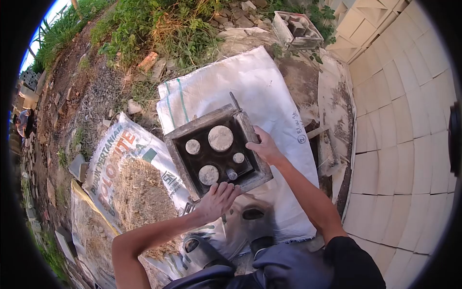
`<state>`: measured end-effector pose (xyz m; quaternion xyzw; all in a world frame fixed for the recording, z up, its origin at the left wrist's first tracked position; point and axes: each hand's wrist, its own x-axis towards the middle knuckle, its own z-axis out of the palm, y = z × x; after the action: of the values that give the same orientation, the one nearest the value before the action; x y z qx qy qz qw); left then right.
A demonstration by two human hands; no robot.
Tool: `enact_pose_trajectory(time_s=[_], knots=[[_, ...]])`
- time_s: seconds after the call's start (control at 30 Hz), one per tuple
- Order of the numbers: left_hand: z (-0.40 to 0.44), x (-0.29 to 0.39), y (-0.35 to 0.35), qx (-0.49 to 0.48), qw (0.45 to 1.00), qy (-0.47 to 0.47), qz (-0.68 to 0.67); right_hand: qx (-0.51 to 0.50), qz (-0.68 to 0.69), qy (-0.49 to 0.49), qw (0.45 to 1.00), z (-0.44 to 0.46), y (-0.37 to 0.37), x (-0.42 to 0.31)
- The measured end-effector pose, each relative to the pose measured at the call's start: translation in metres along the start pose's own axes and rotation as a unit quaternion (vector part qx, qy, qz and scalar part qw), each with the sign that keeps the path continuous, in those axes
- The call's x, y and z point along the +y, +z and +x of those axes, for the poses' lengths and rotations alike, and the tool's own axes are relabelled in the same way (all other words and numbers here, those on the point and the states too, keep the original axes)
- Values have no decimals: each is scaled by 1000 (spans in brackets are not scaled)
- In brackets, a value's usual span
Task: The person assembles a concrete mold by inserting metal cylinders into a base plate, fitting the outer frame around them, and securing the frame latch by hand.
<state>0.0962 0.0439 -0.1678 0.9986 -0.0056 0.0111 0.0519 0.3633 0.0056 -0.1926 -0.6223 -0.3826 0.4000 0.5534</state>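
I find box (pixel 198 124) steadied (presumably): left hand (pixel 216 200) hooks its near rim, fingers together; right hand (pixel 265 147) pinches its right rim.

The box (pixel 199 123) is between a sand heap (pixel 144 192), left, and blocks (pixel 402 159), right.
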Motion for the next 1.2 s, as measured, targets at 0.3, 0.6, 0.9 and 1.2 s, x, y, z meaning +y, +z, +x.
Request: enact_pose_trajectory(time_s=[0.3,0.6,0.9,1.2], knots=[[-13,-18,10,94,993,53,54,71,-189,-1,979,5,14,3],[-3,-39,-6,-24,993,31,-115,10,-48,85,995,17,1,-4],[84,-22,-8,10,992,65,-111,6,7,315,949,124,-24,-13],[101,-19,10,-27,985,63,-156,5,105,341,934,138,-41,8]])
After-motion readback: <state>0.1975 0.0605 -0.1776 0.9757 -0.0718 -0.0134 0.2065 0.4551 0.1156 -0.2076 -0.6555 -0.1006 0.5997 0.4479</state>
